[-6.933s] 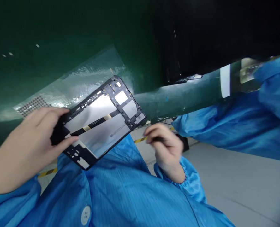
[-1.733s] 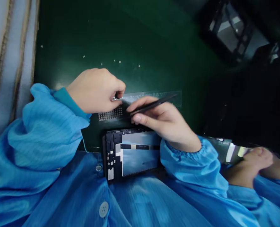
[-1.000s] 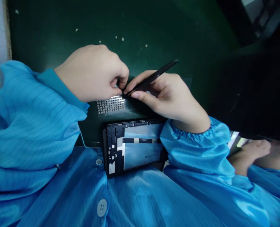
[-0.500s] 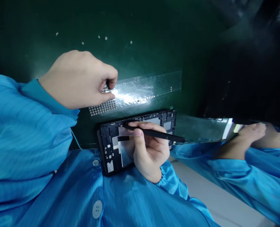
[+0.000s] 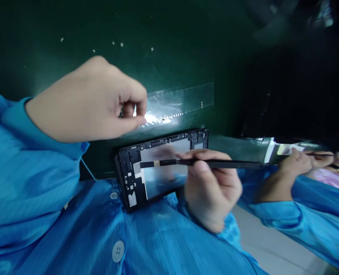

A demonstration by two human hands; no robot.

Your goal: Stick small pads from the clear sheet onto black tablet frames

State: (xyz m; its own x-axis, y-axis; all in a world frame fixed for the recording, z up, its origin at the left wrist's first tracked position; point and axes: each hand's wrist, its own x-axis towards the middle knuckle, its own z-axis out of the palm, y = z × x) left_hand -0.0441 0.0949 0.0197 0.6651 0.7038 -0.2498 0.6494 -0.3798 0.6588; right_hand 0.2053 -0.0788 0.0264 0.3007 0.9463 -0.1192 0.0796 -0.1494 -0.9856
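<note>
My left hand (image 5: 91,103) hovers over the left end of a clear plastic sheet (image 5: 183,95), its thumb and forefinger pinched together. Whatever lies between those fingertips is too small or hidden to name. Most of the small grey pads on that end are covered by the hand. Black tweezers (image 5: 235,164) are held in my right hand (image 5: 213,187), their tips pointing left above an opened tablet (image 5: 163,185). The tablet shows a silver inner plate and a black strip with a tan band (image 5: 157,163), close to the tips. It lies tilted at the table's front edge, against my blue smock.
Several white scraps (image 5: 122,44) lie scattered on the green table (image 5: 180,34). A dark, glossy object (image 5: 286,88) takes up the right side. At the far right, a co-worker's hand (image 5: 297,162) and blue sleeve (image 5: 286,214) are at the table edge.
My right hand has drawn the tweezers right, away from the tablet's upper edge, uncovering the silver plate. My left hand, still pinched, has shifted slightly and covers more of the grey pads.
</note>
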